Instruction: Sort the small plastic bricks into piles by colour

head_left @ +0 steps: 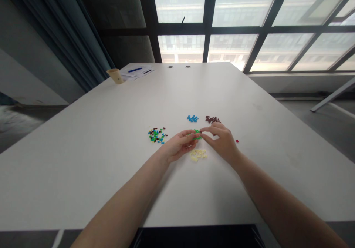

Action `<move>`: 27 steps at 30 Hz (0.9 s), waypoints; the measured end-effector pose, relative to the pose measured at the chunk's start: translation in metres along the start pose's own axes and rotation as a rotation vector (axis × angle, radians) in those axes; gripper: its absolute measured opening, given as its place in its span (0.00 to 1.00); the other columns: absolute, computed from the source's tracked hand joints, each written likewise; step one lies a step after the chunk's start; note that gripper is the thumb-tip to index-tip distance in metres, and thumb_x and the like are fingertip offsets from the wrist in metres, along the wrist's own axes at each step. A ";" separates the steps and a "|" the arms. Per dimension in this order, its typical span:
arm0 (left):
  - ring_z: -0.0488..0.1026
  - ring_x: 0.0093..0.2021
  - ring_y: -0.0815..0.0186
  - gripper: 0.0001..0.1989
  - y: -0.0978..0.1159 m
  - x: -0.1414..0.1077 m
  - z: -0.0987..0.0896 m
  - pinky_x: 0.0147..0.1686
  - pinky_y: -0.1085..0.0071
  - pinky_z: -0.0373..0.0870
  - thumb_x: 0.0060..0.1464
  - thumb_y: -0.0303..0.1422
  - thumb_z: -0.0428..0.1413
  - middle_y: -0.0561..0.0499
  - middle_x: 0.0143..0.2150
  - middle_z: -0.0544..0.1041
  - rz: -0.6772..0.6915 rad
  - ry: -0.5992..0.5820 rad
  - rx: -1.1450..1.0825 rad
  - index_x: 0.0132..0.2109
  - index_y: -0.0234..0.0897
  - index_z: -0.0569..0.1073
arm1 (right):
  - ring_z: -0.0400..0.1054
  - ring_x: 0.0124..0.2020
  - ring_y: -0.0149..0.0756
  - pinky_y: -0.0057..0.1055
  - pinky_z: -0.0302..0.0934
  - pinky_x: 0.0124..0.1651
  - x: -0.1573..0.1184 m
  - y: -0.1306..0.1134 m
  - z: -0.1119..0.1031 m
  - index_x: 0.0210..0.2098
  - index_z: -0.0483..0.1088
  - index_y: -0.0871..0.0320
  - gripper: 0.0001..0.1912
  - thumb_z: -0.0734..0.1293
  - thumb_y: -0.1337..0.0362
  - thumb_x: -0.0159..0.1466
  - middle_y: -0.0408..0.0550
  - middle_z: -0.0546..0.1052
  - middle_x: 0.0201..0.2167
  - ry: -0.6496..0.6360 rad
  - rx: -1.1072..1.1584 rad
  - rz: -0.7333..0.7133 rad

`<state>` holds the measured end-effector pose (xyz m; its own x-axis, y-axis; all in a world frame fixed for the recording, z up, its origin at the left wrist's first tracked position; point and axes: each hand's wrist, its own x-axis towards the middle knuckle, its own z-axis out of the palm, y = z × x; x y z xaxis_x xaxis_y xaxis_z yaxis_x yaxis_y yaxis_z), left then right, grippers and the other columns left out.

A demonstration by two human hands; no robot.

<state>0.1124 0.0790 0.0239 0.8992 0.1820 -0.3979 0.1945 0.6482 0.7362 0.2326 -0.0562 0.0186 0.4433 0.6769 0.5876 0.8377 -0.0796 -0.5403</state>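
Observation:
My left hand (183,144) is over the table with its fingers curled in and the thumb against them; what it holds, if anything, is hidden. Facing it, my right hand (220,137) pinches a small dark brown piece (200,132) between thumb and fingertips. Small green pieces (197,131) show between the two hands, partly covered by my left fingers. Just below lies a group of pale yellow pieces (198,154). Beyond the hands are a blue group (192,119) and a dark brown group (212,119). A mixed-colour pile (156,135) sits left of my left hand.
One red piece (237,141) lies alone to the right of my right hand. At the far left of the white table (97,148) are a tan cup (115,76), tilted in view, and papers (134,71) with a blue pen (135,70). Windows rise behind.

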 end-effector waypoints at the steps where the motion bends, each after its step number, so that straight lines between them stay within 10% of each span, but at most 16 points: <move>1: 0.70 0.31 0.75 0.13 0.002 0.000 -0.001 0.37 0.76 0.66 0.39 0.31 0.65 0.52 0.34 0.74 0.030 0.046 0.017 0.35 0.35 0.71 | 0.61 0.27 0.32 0.30 0.57 0.35 0.002 0.010 -0.004 0.32 0.76 0.55 0.06 0.67 0.62 0.57 0.43 0.69 0.22 0.025 -0.036 0.056; 6: 0.69 0.30 0.72 0.10 0.014 0.003 -0.017 0.36 0.73 0.64 0.43 0.35 0.61 0.53 0.32 0.73 0.267 0.319 0.446 0.33 0.37 0.70 | 0.61 0.27 0.34 0.31 0.53 0.32 0.004 0.068 -0.025 0.31 0.77 0.53 0.08 0.67 0.60 0.54 0.44 0.69 0.24 -0.037 -0.390 0.466; 12: 0.69 0.34 0.66 0.05 0.018 0.007 -0.035 0.40 0.67 0.64 0.48 0.34 0.54 0.50 0.36 0.73 0.579 0.601 1.229 0.33 0.38 0.69 | 0.63 0.30 0.35 0.32 0.52 0.33 0.004 0.087 -0.023 0.34 0.77 0.50 0.10 0.66 0.58 0.55 0.45 0.73 0.30 -0.173 -0.501 0.631; 27: 0.68 0.46 0.52 0.13 0.020 0.002 -0.050 0.44 0.60 0.63 0.50 0.28 0.49 0.37 0.44 0.71 0.195 0.756 1.797 0.43 0.34 0.72 | 0.67 0.34 0.38 0.33 0.57 0.35 0.001 0.082 -0.022 0.34 0.77 0.49 0.14 0.61 0.65 0.55 0.49 0.75 0.35 -0.254 -0.549 0.610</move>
<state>0.0980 0.1292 0.0100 0.7245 0.6892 -0.0099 0.6755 -0.7072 0.2085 0.3089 -0.0777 -0.0119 0.8366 0.5384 0.1008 0.5405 -0.7815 -0.3117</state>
